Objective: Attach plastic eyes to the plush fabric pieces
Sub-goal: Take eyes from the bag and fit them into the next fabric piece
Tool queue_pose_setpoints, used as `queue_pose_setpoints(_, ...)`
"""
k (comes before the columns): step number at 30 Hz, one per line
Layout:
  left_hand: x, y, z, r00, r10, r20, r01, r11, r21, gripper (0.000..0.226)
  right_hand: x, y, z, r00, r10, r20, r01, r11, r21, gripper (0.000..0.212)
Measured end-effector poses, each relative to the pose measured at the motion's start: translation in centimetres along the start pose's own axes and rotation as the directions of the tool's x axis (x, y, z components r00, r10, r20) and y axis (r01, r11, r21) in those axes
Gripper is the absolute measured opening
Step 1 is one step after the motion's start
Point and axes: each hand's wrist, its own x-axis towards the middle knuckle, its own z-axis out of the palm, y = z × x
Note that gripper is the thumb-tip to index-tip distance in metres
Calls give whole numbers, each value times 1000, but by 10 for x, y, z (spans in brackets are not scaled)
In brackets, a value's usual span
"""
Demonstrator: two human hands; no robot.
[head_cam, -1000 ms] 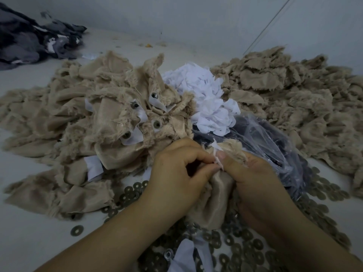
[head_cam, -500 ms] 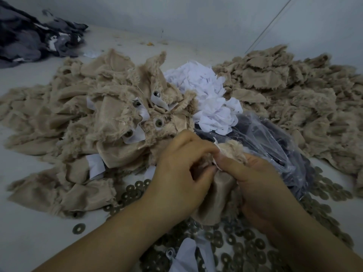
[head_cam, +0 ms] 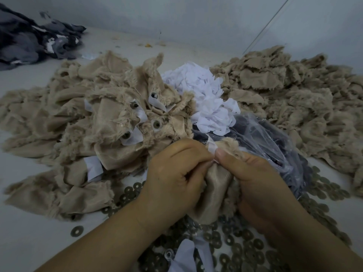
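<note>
Both hands hold one tan plush piece (head_cam: 215,185) at the centre, smooth backing toward me, fur at its top edge. My left hand (head_cam: 174,177) has its fingers curled and pinches the fabric at the top. My right hand (head_cam: 253,179) grips the piece from the right, thumb pressing a small white patch (head_cam: 212,148) against it. No eye is visible between the fingers. To the left lies a heap of plush pieces (head_cam: 102,122) with washers and white patches fitted.
Several metal washers (head_cam: 235,246) lie scattered in front of me. A clear plastic bag of dark parts (head_cam: 265,140) sits behind my right hand. White fabric patches (head_cam: 204,95) are piled at centre back, more tan plush pieces (head_cam: 290,95) at right, dark grey fabric (head_cam: 29,40) far left.
My hands have shifted slightly on the plush piece; the left thumb and fingers have closed in against the right thumb at the white patch.
</note>
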Motion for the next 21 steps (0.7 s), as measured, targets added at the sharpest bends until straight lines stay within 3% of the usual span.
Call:
queue_pose_setpoints(7,1,1,-4,995,-100,-11,100,995,-13,8,0,-2,1,998,-12,58,11,1000,17,30)
queue_pose_setpoints(14,2,3,-4,986,-163,-29,163,987,-10,7,-1,-2,3,998,9,62,-12,999,43,30)
queue_pose_setpoints(21,0,0,-2,990,-141,-5,140,987,-77,7,-2,-6,5,997,65,44,-68,996,63,36)
